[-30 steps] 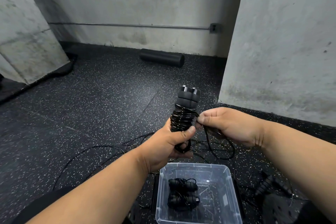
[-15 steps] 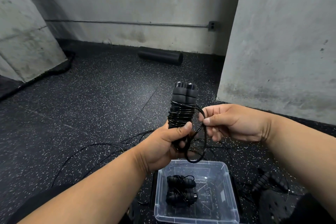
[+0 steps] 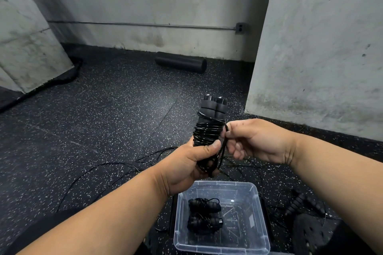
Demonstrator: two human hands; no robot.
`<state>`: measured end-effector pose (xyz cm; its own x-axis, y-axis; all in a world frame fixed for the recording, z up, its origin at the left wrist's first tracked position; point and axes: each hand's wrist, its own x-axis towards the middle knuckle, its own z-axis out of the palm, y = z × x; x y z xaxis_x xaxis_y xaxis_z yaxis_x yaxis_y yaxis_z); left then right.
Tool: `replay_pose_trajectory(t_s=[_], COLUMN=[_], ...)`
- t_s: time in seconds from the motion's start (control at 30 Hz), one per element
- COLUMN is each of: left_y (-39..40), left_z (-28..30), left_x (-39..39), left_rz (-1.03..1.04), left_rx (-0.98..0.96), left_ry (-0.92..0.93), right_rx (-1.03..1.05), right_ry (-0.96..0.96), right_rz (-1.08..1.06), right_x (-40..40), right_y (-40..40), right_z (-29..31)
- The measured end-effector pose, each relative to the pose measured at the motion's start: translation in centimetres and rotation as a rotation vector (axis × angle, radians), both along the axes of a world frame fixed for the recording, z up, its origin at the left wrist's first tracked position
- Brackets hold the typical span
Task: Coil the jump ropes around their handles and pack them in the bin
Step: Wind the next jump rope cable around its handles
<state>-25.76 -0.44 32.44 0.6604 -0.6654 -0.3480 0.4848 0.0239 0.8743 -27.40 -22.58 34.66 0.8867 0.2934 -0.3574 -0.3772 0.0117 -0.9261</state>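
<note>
My left hand (image 3: pixel 186 163) grips a pair of black foam jump rope handles (image 3: pixel 212 109) held upright, with thin black rope (image 3: pixel 207 132) coiled around their middle. My right hand (image 3: pixel 255 141) pinches the rope's last loop right beside the coil, on its right side. The loop's tail hangs down past my left thumb. Below my hands stands a clear plastic bin (image 3: pixel 259 223) holding two coiled black jump ropes (image 3: pixel 204 213). Another pair of black handles (image 3: pixel 300 205) lies on the floor right of the bin.
Loose black rope (image 3: pixel 99 168) trails across the speckled rubber floor to the left and behind the bin. A black foam roller (image 3: pixel 180 65) lies by the back wall. A concrete pillar (image 3: pixel 319 47) rises at the right, another at the left.
The hanging loop has shrunk from a wide loop to a short tail. My right hand has drawn in close against the coil on the handles.
</note>
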Motion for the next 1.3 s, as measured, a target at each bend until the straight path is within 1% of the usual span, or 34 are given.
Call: replay_pose_trajectory(t_s=[0.13, 0.27, 0.33, 0.47, 0.57, 0.7, 0.73, 0.8, 0.87, 0.97, 1.0, 1.07, 1.1, 1.2, 1.3], left_y=[-0.2, -0.2, -0.2, -0.2, 0.1, -0.1, -0.2, -0.3, 0.0, 0.4, 0.5, 0.5, 0.5, 0.2, 0.0], left_z=[-0.4, -0.8, -1.3, -1.8, -1.8, -1.8, -1.8, -1.8, -1.5, -0.8, -0.6, -0.4, -0.3, -0.2, -0.1], left_x=[-0.1, -0.2, -0.5, -0.7, -0.4, -0.7, -0.9, -1.0, -0.6, 0.2, 0.3, 0.3, 0.3, -0.1, -0.8], left_rz=[0.027, 0.019, 0.029, 0.052, -0.003, 0.010, 0.015, 0.023, 0.047, 0.059, 0.063, 0.076, 0.082, 0.060, -0.033], left_rx=[-0.015, 0.021, 0.047, 0.043, 0.031, 0.024, 0.018, 0.020, 0.032, 0.037, 0.042, 0.053, 0.048, 0.017, -0.001], left_ry=[-0.011, -0.120, -0.176, -0.281, -0.373, -0.449, -0.457, -0.475, -0.502, -0.510, -0.513, -0.529, -0.531, -0.517, -0.530], right_rx=[-0.049, -0.314, -0.364, -0.411, -0.415, -0.643, -0.668, -0.634, -0.518, -0.410, -0.332, -0.187, -0.154, -0.147, -0.167], right_ry=[-0.020, -0.190, -0.189, -0.113, -0.122, -0.198, -0.209, -0.213, -0.181, -0.241, -0.235, -0.168, -0.139, -0.069, -0.006], right_rz=[-0.013, 0.132, 0.167, 0.216, 0.206, 0.281, 0.289, 0.260, 0.182, 0.043, -0.004, -0.044, -0.045, -0.093, -0.158], right_x=[0.4, 0.4, 0.3, 0.3, 0.4, 0.4, 0.3, 0.3, 0.3, 0.2, 0.2, 0.0, -0.2, -0.2, 0.2], right_y=[-0.1, -0.3, -0.1, 0.1, 0.2, 0.3, 0.4, 0.4, 0.3, 0.4, 0.6, 0.9, 1.1, 1.4, 1.2], right_z=[-0.3, -0.4, -0.7, -1.1, -0.8, -0.2, -0.2, -0.3, -0.5, -0.8, -1.0, -1.3, -1.4, -1.8, -2.2])
